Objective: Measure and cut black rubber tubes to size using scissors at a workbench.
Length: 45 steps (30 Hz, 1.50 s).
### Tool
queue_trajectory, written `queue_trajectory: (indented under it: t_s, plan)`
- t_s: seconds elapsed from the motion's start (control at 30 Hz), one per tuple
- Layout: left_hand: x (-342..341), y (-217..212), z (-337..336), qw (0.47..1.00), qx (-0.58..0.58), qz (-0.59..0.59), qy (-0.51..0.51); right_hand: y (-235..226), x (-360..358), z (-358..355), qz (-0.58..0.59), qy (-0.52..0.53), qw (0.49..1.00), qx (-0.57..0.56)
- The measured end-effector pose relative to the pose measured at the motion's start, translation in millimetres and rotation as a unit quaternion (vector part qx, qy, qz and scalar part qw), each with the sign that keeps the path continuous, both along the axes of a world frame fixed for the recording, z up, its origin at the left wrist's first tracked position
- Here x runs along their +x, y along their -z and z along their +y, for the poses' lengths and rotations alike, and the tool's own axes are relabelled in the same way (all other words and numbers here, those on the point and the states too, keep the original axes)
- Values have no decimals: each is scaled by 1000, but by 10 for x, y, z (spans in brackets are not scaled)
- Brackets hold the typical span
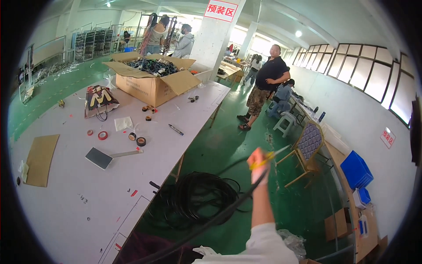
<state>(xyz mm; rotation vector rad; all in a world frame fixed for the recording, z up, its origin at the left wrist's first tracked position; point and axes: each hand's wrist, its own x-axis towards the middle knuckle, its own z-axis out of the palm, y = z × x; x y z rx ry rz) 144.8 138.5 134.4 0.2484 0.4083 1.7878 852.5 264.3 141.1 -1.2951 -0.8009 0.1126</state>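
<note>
My right arm reaches forward over the floor, past the table's right edge. My right hand (258, 165) is closed round yellow-handled scissors (254, 166), blurred by motion, with the pale blade pointing to the right. A black tube (220, 216) rises from the lower edge and meets the same hand; whether the fingers also grip it, I cannot make out. Beyond the wrist another stretch of black tube runs left toward a large loose coil (200, 198). That coil hangs or lies beside the table edge. No part of my left hand shows.
On the white table (57, 220) are an open carton (145, 88) of cables, a paper bag (100, 102), tape rolls (103, 135), a phone-like slab (99, 158), a marker (176, 129) and cardboard (41, 160). Right stand a chair (307, 143) and blue bins (357, 169). A person (268, 81) stands ahead.
</note>
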Motion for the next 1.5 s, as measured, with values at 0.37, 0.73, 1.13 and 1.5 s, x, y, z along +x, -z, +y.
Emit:
queue_trajectory:
  t_s: [0.37, 0.73, 1.13, 1.5]
  plan:
    - [664, 111, 278, 986, -37, -93, 131, -3415, 21, -791, -135, 32, 918, 372]
    - [749, 505, 389, 998, 14, -45, 38, -3675, 87, -878, -258, 128, 893, 347]
    - [642, 320, -173, 948, -144, -223, -175, -1358, 193, -98, -610, 48, 654, -445]
    - [951, 219, -157, 985, -97, 115, 87, 434, -3664, -251, -104, -746, 614, -234]
